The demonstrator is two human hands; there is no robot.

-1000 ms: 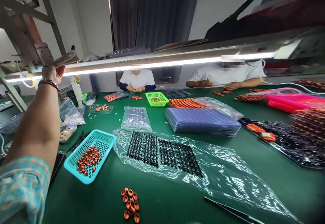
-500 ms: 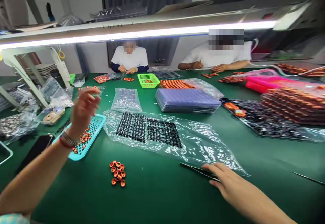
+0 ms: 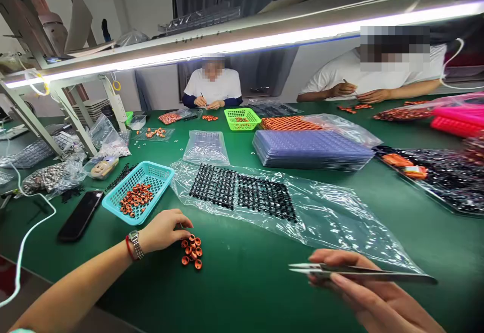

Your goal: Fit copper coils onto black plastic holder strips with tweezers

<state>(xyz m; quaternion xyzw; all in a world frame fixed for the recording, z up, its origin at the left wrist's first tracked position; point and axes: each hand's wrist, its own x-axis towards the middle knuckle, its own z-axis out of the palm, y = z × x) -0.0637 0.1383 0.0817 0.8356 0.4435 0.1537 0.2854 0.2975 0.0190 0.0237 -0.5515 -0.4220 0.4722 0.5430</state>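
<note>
My left hand (image 3: 164,229) rests low over the green table at the small pile of orange cup-shaped parts (image 3: 192,251). Its thumb and forefinger are apart, with the tips at the pile's upper left edge; whether they touch a part is hard to tell. My right hand (image 3: 363,282) grips a pair of tweezers (image 3: 393,275), raised, with the pale tips pointing left. Behind the hands, two grids of small black parts (image 3: 264,197) lie on a clear plastic sheet (image 3: 328,212). More orange parts lie in a blue basket (image 3: 166,174) left of the sheet.
A dark phone (image 3: 81,217) lies left of the basket. Stacked clear trays (image 3: 313,151) and a green basket (image 3: 257,121) stand farther back. Bagged black parts (image 3: 454,177) are at right. Two people sit across the table beneath a low lamp bar (image 3: 227,46).
My left hand has come down from above the blue basket to the orange pile. The tweezers, earlier near the table under my right hand, are now lifted in its fingers. The view has shifted left.
</note>
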